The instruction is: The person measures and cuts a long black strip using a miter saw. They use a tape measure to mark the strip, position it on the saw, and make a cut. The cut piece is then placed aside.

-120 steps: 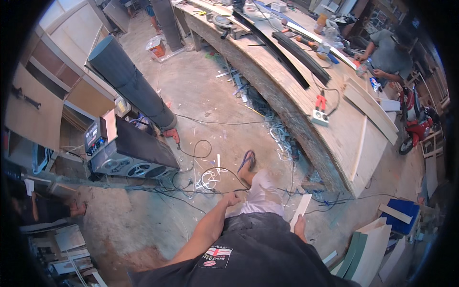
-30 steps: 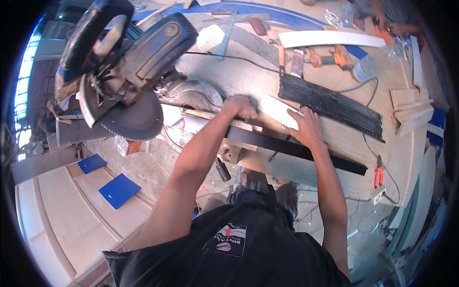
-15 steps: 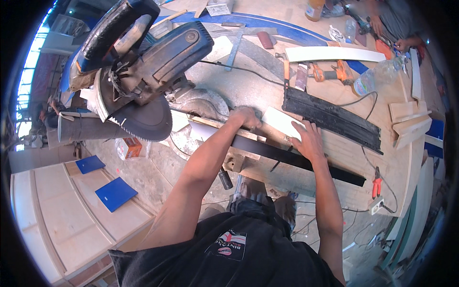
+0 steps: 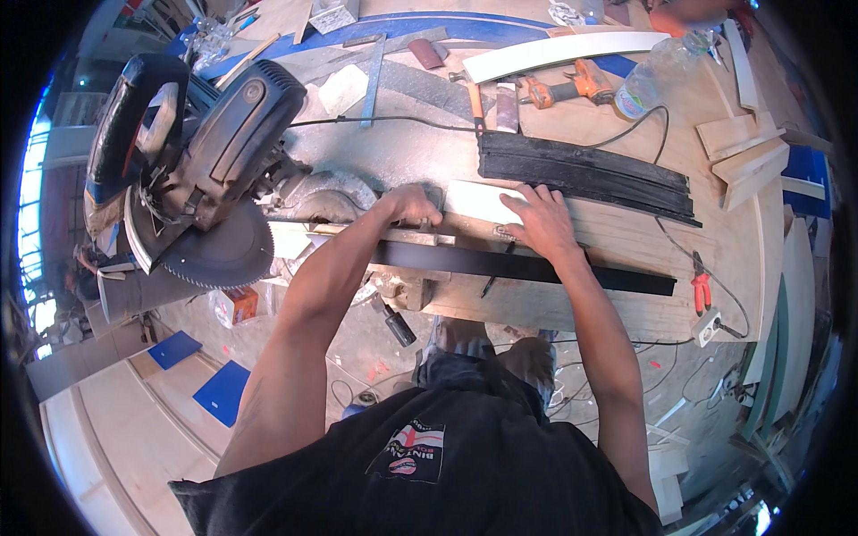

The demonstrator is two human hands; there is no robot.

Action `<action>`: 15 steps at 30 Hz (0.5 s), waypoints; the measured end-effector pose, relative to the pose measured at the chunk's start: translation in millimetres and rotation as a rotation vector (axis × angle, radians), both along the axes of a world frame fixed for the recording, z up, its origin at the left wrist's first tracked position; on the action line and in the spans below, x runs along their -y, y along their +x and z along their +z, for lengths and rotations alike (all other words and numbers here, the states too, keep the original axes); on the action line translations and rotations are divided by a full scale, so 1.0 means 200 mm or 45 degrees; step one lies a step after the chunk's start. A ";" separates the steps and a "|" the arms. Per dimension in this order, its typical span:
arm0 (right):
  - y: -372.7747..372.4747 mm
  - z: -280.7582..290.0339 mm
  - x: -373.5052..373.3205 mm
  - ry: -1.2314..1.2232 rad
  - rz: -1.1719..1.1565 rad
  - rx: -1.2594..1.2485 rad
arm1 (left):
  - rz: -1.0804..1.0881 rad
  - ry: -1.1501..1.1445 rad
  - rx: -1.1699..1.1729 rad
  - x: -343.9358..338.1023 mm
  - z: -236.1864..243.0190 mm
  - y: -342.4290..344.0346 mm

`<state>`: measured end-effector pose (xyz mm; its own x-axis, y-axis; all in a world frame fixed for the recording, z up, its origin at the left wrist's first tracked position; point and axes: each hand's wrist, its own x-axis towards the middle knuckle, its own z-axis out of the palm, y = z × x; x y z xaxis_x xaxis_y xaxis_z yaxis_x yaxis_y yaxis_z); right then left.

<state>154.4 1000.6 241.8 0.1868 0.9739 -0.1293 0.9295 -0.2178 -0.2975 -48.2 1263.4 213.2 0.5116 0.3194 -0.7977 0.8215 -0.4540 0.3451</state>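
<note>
Black shirt (image 4: 518,464) bears lettered patch (image 4: 413,452); hands (image 4: 415,205) (image 4: 545,221) at white board (image 4: 477,201).

Left hand (image 4: 413,205) curled, right hand (image 4: 542,223) spread

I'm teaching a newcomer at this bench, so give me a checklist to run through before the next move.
1. Right hand on the flat white rectangular board: ok, fingers touch its right part.
2. Left hand firmly gripping something: cannot tell, fingers partly hidden.
3. Both hands apart from the dark, toothed circular saw blade: ok.
4. Blade at rest: cannot tell from a still picture.
5. Thin black cable away from the blade: ok, it runs behind the hands.
6. Loose tools off the pale wooden benchtop: not ok, an orange-and-black drill and red-handled pliers lie there.
</note>
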 end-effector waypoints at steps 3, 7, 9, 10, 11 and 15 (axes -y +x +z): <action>0.00 -0.01 -0.01 0.009 0.037 0.061 | 0.035 -0.030 -0.041 0.00 0.00 0.00; -0.01 -0.04 0.01 0.043 0.074 0.100 | 0.017 -0.084 -0.035 0.01 -0.02 -0.02; -0.01 -0.06 0.02 0.061 0.095 0.140 | 0.034 -0.099 -0.047 0.03 -0.02 -0.03; -0.02 -0.07 0.03 0.081 0.095 0.152 | 0.047 -0.093 -0.053 0.03 -0.02 -0.03; -0.02 -0.08 0.03 0.101 0.096 0.164 | 0.061 -0.077 -0.068 0.04 -0.01 -0.03; -0.02 -0.09 0.07 0.155 0.101 0.136 | 0.042 -0.061 -0.028 0.07 0.03 -0.04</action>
<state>151.4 987.0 223.2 0.1148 0.9934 0.0070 0.9701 -0.1106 -0.2158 -55.6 1248.5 219.9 0.4838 0.2968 -0.8233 0.8433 -0.4097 0.3478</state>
